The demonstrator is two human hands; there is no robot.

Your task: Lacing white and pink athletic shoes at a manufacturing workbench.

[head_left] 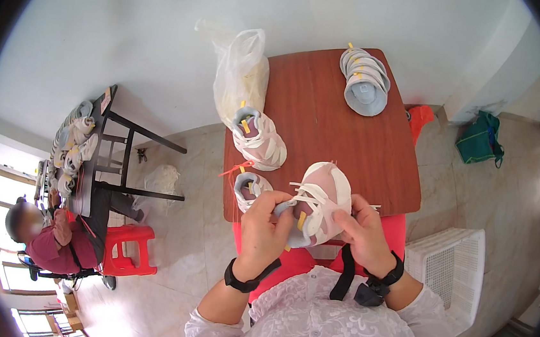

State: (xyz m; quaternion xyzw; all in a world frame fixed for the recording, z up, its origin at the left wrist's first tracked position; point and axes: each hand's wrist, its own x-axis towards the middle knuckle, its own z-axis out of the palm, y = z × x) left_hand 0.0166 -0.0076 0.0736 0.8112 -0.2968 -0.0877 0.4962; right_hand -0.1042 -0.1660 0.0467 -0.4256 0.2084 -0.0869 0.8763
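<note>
Between my two hands is a pink and white shoe upper (325, 187) with white laces, its toe pointing away from me. My left hand (260, 232) pinches the grey padded collar at its left side. The fingers of my right hand (362, 233) close on the white and pink side panel, thumb on top. A yellow tab shows inside the opening. Left of it on the table lies a similar shoe upper (250, 188), partly behind my left hand, with an orange-red string at its collar. Another laced upper (259, 139) stands farther back at the table's left edge.
Nested grey-white uppers (365, 90) sit at the far right of the brown table (314, 102). A clear plastic bag (243, 70) leans at its left. A white basket (447, 267) and green bag (480, 139) are right. A seated person (61, 243) works at a black table, left.
</note>
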